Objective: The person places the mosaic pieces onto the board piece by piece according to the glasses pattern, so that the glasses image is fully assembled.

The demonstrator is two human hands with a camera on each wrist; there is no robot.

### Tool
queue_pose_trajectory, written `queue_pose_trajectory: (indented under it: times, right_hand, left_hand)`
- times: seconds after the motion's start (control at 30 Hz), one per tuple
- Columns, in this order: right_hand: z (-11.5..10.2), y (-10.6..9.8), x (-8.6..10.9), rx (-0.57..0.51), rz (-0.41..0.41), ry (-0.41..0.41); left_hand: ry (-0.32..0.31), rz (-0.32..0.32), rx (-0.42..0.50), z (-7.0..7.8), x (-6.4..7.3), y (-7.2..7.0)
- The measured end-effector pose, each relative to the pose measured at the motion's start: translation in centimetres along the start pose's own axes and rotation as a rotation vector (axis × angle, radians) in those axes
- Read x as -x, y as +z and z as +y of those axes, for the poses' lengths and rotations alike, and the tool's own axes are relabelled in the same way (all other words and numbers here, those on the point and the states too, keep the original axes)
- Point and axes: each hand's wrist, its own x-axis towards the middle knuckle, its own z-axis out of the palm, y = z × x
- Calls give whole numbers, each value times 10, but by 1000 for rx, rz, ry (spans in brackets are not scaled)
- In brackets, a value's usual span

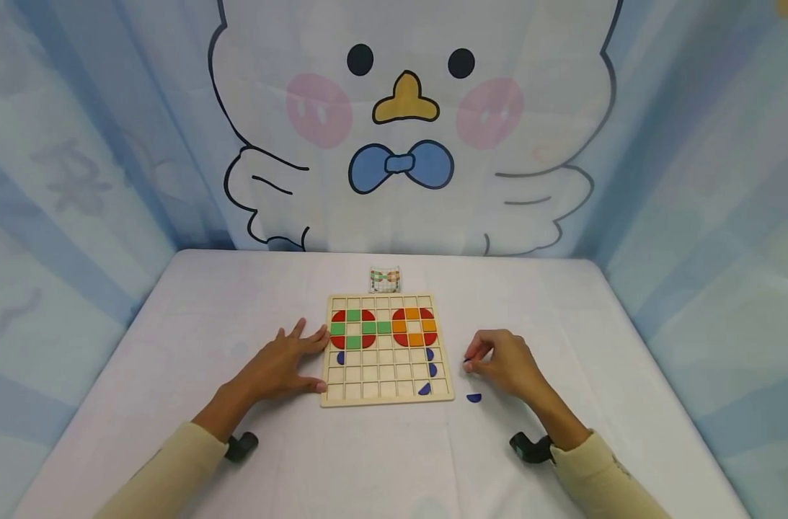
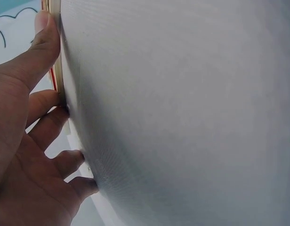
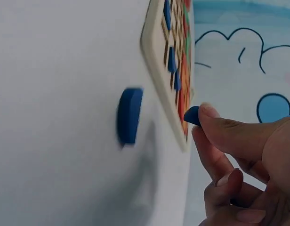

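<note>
A wooden grid board [image 1: 381,403] lies on the white table, with red, green and orange pieces filling two ring shapes in its upper half. Several blue half-round pieces sit lower on the grid, one on the left [image 1: 341,357] and the others down the right side. My left hand [image 1: 283,367] rests with spread fingers against the board's left edge. Right of the board, my right hand [image 1: 507,360] pinches a small blue half-round piece [image 3: 192,115] between thumb and index finger. Another blue half-round piece [image 1: 474,398] lies on the table below that hand.
A small pattern card [image 1: 385,280] lies just beyond the board's far edge. The white tabletop [image 1: 270,281] reaches back to a curtain [image 1: 400,216] with a cartoon bird on it. Curtains also hang on both sides.
</note>
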Motion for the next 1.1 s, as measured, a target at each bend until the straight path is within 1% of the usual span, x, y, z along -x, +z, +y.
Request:
queue_pose_trajectory:
  times: [0.13,0.27,0.43,0.57,0.73,0.87,0.97,1.1]
  right_hand:
    - [-33,13,-8,-39,-20,-46]
    - [-62,28,-14,-73,-45,-128]
    - [-93,49,-23,-121,-78,-253]
    - [-113,69,-31,-112,-105,-309]
    - [-133,94,-37,-102,-165,-306]
    - [-141,109,-40,-93,-190,-302]
    - [-145,116,-42,-81,-191,-303]
    - [-148,118,-43,-48,-188,-296]
  left_hand:
    - [-11,-4,9,1,0,-1]
    - [-11,-5,14,1,0,-1]
    - [-2,-4,14,-1,-1,-1]
    - [7,-6,22,-3,-1,-1]
    - [24,0,27,-5,-1,0]
    - [41,8,29,-6,-1,0]
    - [49,11,31,-6,-2,1]
    - [39,6,30,-6,-1,0]
